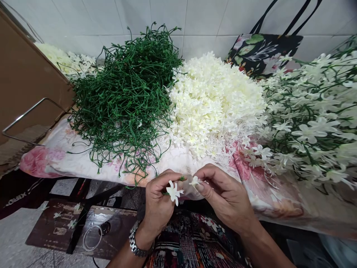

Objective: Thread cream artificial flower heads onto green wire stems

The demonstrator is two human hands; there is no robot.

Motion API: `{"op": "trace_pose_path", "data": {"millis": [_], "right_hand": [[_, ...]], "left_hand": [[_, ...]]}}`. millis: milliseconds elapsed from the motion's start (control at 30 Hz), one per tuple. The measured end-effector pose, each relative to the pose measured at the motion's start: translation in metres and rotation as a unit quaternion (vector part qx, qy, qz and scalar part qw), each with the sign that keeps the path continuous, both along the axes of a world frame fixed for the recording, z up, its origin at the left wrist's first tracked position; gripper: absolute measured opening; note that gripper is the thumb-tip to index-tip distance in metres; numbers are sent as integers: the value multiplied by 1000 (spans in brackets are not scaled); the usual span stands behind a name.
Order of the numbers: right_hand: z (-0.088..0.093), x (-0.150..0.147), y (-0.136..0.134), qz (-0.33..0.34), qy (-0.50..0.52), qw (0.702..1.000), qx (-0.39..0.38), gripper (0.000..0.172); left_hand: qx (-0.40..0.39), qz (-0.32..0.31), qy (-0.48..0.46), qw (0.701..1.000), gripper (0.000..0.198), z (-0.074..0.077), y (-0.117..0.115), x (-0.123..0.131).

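Observation:
My left hand [158,201] is closed around a thin green stem with a white artificial flower [174,191] on it, and wears a metal watch [135,243]. My right hand [223,193] pinches a small loose white flower head [195,181] between thumb and fingers, just right of the stem's tip. Both hands hover at the near edge of a floral cloth [61,156]. Behind them lie a tangled heap of green stems [128,89] and a pile of loose white flower heads [214,100].
Finished flower sprays [312,119] are stacked at the right. A floral tote bag [259,52] leans on the tiled wall. A cardboard box [25,82] stands at the left, more white flowers [67,61] behind it. A low dark stool [83,227] sits below.

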State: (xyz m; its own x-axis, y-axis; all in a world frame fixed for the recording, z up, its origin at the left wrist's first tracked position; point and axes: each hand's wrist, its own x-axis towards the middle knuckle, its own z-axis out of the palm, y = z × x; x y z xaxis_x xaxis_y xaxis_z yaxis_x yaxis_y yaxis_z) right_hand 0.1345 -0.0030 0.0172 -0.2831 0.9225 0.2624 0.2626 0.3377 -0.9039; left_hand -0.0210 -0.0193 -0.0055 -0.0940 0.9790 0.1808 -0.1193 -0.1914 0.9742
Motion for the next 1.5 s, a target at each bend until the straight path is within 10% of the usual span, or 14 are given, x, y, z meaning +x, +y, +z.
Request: {"op": "trace_pose_path", "data": {"millis": [467, 1500], "right_hand": [[16, 2, 5, 47, -56, 994, 76, 7], [-11, -7, 7, -2, -100, 990, 98, 11]], "left_hand": [[158, -6, 203, 966, 29, 12, 3, -3], [134, -11, 254, 958, 25, -1, 10, 2]]}}
